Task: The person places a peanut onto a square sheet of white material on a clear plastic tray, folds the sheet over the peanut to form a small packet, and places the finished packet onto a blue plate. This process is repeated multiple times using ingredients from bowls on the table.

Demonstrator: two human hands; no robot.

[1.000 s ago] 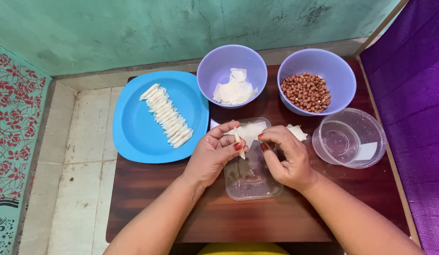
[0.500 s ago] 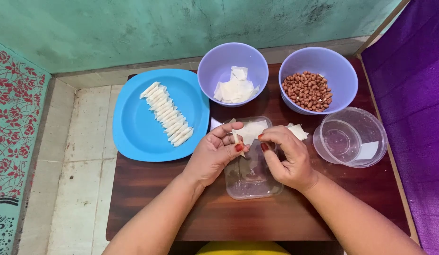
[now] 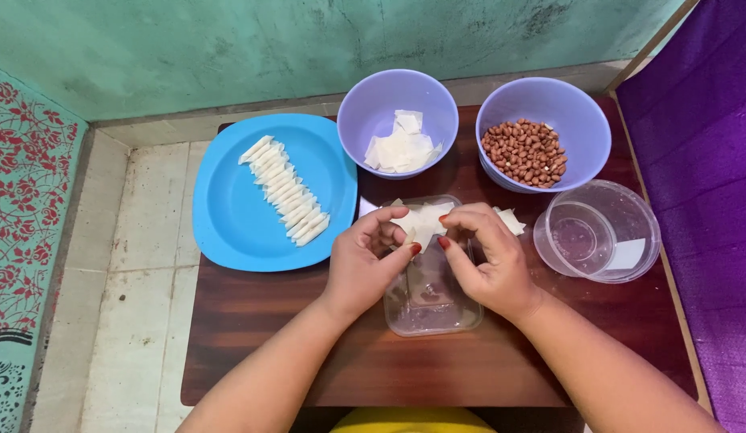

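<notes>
My left hand [image 3: 366, 258] and my right hand [image 3: 487, 255] meet over a clear rectangular plastic lid [image 3: 430, 301] on the dark wooden table [image 3: 260, 337]. Both pinch a thin white wrapper sheet [image 3: 425, 220] between their fingertips. A blue plate [image 3: 243, 210] to the left carries a row of several rolled white wrappers [image 3: 285, 189]. Behind the hands, a lilac bowl [image 3: 365, 100] holds a pile of flat white wrapper pieces [image 3: 401, 144]. A second lilac bowl [image 3: 585, 120] holds peanuts [image 3: 523, 151].
A clear round plastic container [image 3: 599, 232] with a little water stands at the right. Another white wrapper piece [image 3: 511, 220] lies beside my right hand. Purple cloth [image 3: 701, 160] borders the table's right side; pale floor tiles [image 3: 132, 265] lie left, a green wall behind.
My fingers have shifted slightly on the wrapper sheet; the hands stay in the same place over the lid.
</notes>
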